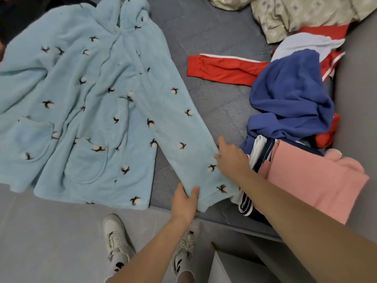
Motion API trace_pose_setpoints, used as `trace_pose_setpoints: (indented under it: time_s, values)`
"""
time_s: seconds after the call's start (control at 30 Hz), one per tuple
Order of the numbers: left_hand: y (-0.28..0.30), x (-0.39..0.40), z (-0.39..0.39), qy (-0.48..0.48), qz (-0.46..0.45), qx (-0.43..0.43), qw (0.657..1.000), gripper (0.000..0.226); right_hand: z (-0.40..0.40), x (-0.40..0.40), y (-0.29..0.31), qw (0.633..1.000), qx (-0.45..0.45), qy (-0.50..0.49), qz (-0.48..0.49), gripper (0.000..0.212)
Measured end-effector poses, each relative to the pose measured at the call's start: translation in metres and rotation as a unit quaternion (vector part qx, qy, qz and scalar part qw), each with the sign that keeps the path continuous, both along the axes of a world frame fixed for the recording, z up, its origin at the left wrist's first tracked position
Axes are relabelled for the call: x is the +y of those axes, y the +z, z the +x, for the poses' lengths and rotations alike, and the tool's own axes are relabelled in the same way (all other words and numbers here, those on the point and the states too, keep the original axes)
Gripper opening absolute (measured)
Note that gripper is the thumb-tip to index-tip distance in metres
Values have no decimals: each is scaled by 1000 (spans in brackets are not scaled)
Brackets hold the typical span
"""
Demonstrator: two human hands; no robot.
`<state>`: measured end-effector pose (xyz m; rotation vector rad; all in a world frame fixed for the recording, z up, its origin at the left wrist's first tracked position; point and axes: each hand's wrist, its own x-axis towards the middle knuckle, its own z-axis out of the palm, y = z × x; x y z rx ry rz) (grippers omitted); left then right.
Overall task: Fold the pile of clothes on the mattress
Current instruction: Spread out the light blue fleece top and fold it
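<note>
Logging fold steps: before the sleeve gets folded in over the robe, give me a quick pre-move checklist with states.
1. Robe spread flat, front up, on the mattress: ok, some wrinkles.
2. Left hand grips the sleeve at the cuff: ok.
3. Right hand on the sleeve's far edge: ok, but its fingertips are hidden, so the grip cannot be judged.
4. Sleeve clear of the clothes pile: not ok, the cuff end lies against the striped garment.
5. Robe body free of other clothes for the sleeve to land on: ok.
6. Other sleeve laid out: cannot tell, it runs off the picture's left edge.
</note>
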<state>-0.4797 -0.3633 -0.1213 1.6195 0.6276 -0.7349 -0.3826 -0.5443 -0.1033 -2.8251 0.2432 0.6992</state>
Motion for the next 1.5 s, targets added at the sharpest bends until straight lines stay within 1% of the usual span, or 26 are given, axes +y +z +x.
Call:
trace_pose_setpoints:
  time_s: [0.03, 0.07, 0.1, 0.17, 0.23, 0.27, 0.3, 0.4, 0.47, 0.53, 0.67, 0.83, 1.03, 1.17, 1.3, 1.37, 1.43, 1.5]
  values:
    - [-2, 2, 0, -53, 52, -2, 997, 28, -4, 2, -2, 998, -46, 25, -28, 26]
    - [-3, 5, -1, -108, 118, -12, 987, 32, -7, 7, -4, 995, -78, 47, -46, 34]
    - [-3, 9, -1, -150, 190, -34, 970, 37, -9, 12, -7, 991, -109, 59, -47, 41]
    - [0, 19, 3, -186, 294, -124, 929, 47, -13, 23, -15, 987, -141, 78, -15, 51]
    - [2, 24, 11, -217, 348, -225, 884, 56, -17, 33, -23, 985, -144, 92, 16, 60]
    - [2, 25, 19, -230, 357, -257, 868, 60, -17, 37, -26, 985, -143, 92, 27, 62]
    - [0, 27, 27, -244, 359, -270, 860, 64, -17, 40, -29, 985, -142, 88, 34, 63]
    - [-6, 37, 53, -277, 361, -282, 845, 71, -10, 47, -37, 984, -152, 79, 39, 64]
    - [-9, 49, 71, -293, 363, -294, 834, 70, -3, 52, -38, 984, -159, 74, 40, 64]
    - [-5, 66, 90, -297, 359, -297, 833, 69, 5, 61, -36, 984, -159, 67, 49, 64]
    - [10, 118, 139, -294, 356, -323, 826, 63, 38, 101, -20, 984, -153, 51, 79, 63]
    - [10, 209, 221, -303, 375, -349, 803, 63, 111, 183, -17, 976, -184, 64, 103, 63]
    - [-2, 351, 318, -307, 409, -382, 770, 62, 218, 327, -26, 959, -242, 104, 103, 64]
    - [-8, 454, 369, -309, 408, -390, 766, 65, 279, 428, -29, 956, -242, 111, 127, 62]
    - [-11, 545, 406, -303, 411, -365, 778, 70, 325, 515, -37, 943, -264, 146, 140, 66]
    - [-16, 576, 409, -283, 397, -340, 804, 74, 335, 547, -40, 953, -250, 120, 125, 72]
    - [-20, 591, 409, -244, 371, -293, 847, 79, 340, 565, -44, 962, -240, 96, 92, 75]
    - [-22, 594, 411, -233, 336, -235, 882, 80, 343, 570, -47, 965, -237, 92, 68, 74]
